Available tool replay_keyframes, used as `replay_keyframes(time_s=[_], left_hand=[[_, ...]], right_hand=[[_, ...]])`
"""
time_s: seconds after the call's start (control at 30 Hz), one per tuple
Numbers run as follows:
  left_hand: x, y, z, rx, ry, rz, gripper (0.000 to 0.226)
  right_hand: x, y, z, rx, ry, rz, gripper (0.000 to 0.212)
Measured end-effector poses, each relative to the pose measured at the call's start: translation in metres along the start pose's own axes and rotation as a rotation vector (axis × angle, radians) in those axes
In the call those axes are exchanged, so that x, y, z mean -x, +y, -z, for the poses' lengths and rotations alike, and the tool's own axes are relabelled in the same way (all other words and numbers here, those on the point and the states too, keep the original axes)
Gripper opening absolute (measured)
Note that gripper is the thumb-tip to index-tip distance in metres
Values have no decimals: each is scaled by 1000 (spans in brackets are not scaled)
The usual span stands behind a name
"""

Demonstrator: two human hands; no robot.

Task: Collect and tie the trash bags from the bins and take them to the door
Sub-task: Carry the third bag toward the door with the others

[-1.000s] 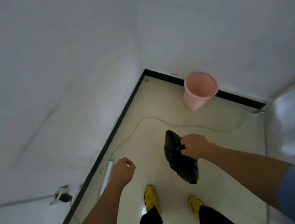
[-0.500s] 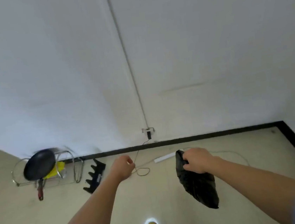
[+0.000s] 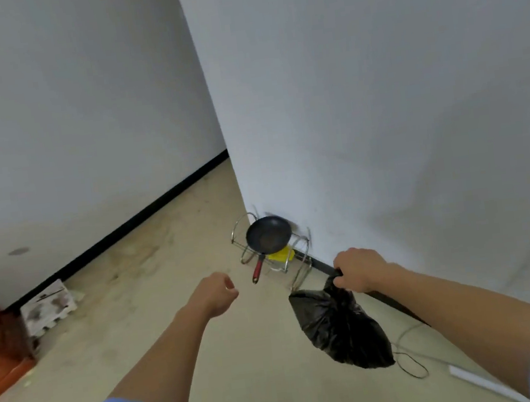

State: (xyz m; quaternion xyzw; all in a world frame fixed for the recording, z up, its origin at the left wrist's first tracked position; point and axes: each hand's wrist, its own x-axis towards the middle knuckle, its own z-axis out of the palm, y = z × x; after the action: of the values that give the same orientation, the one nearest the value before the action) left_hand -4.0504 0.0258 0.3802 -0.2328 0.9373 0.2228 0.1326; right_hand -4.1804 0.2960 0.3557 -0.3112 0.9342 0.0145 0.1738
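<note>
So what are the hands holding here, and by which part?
The right hand grips the black trash bag by its gathered top. The left hand holds nothing.

No readable text, labels or signs.

We have turned left, away from the bin corner

The pink bin and our yellow shoes have left our view, and an outer wall corner (image 3: 238, 184) now stands ahead. The wire rack (image 3: 283, 258) with its frying pan (image 3: 268, 235) has moved from far left to centre, just beyond our right hand (image 3: 359, 269); a white foam block (image 3: 48, 306) has appeared at left.
</note>
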Motion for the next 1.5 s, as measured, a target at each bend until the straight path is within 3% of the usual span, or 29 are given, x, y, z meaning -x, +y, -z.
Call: replay_keyframes(time_s=[0.3,0.53,0.73,0.87,1.1,1.27,1.37,1.5], left_hand=[[-77,-147,111,108,147,184,27],[-177,-238,189,205,211,355,15],[-266,-299,258,302,249,460,15],[-330,-340,291,346,226,499,12],[-499,-413,363,347,184,392,15],[-618,-449,433,258,87,301,27],[-689,-458,472,157,67,256,30],[-786,-463,501,105,16,187,30]], right_hand=[[-210,-170,103,-143,91,216,30],[-372,-284,153,-485,9,381,38],[-490,-358,201,-901,-113,382,18],[-569,-396,217,-913,-158,374,11],[-732,-451,237,-638,49,416,14],[-846,-478,269,-70,175,307,17],[-897,-480,293,213,59,161,28],[-973,-466,309,396,-116,72,20]])
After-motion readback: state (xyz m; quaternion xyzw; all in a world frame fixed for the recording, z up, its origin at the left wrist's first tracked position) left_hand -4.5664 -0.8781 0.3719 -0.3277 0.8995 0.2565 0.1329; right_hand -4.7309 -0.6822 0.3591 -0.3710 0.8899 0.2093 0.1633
